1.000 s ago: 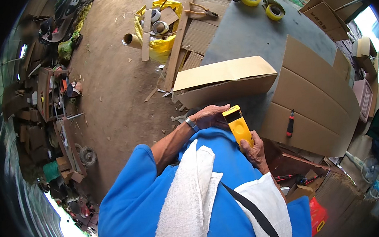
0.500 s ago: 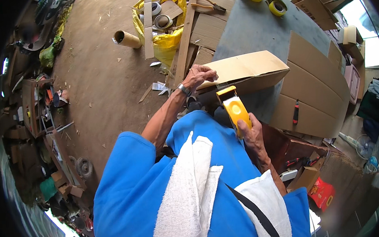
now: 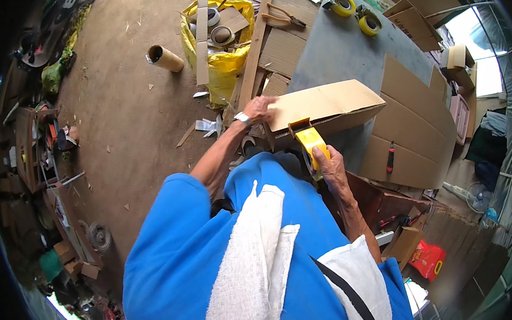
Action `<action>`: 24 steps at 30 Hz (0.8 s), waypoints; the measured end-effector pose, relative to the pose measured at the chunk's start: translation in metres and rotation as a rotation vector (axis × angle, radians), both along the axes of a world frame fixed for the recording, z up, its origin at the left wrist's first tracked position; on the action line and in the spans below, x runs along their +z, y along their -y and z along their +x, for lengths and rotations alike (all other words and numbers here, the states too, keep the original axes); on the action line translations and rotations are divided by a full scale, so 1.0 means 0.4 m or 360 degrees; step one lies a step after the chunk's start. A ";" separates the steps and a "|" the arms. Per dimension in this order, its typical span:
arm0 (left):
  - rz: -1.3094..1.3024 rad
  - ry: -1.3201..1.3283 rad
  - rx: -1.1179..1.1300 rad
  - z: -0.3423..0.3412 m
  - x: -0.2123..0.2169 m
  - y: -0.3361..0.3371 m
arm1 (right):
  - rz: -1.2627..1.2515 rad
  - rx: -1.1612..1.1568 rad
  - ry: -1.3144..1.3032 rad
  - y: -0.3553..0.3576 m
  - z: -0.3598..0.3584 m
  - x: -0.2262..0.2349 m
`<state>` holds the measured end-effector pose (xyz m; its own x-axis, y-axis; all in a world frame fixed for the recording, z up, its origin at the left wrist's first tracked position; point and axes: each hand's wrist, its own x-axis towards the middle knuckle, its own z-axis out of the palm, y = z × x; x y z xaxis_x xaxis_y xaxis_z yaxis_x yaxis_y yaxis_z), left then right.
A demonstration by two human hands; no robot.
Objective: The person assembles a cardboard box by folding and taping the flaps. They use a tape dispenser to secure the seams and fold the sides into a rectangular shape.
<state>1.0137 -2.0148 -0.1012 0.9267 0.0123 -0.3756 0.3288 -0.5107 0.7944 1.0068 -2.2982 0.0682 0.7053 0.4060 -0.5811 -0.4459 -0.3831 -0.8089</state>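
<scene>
A closed tan cardboard box (image 3: 323, 102) lies on the grey tabletop in front of me, its near side in shadow. My right hand (image 3: 330, 161) is wrapped round the yellow tape dispenser (image 3: 311, 142), whose head meets the box's near top edge. At the box's left end is my left hand (image 3: 258, 109), touching the corner; its fingers are smeared by motion, so their hold does not show. Any tape strip between the dispenser and the box is too small to make out.
Two yellow tape dispensers (image 3: 340, 5) sit at the table's far end. Orange-handled pliers (image 3: 284, 17) rest on cardboard at the left. A red-black utility knife (image 3: 390, 157) lies on a cardboard sheet (image 3: 413, 126). A yellow bag (image 3: 223, 78) and a cardboard tube (image 3: 165, 59) stand on the floor.
My left hand has moved left and slightly down, from beside the dispenser's head to the box's left corner. The dispenser has shifted a little left, nearer the box's edge.
</scene>
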 end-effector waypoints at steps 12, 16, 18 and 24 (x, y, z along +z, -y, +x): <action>0.0395 0.0539 -0.0385 -0.091 -0.026 0.137 | -0.0259 0.0253 0.0458 0.122 -0.098 0.025; 0.0334 0.0509 -0.0496 -0.079 -0.016 0.123 | -0.0329 0.0075 0.0163 0.155 -0.148 -0.021; 0.0297 0.0537 -0.0559 -0.082 -0.011 0.119 | -0.0404 0.0137 0.0147 0.146 -0.124 -0.123; 0.0581 0.0389 -0.0494 -0.037 0.069 0.175 | -0.0869 0.0264 0.0471 -0.015 -0.042 -0.212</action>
<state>0.9989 -2.0846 -0.0734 0.9674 -0.1864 -0.1712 -0.0535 -0.8118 0.5815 0.9898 -2.2921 -0.0164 0.8207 0.2243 -0.5256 -0.1330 -0.8195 -0.5574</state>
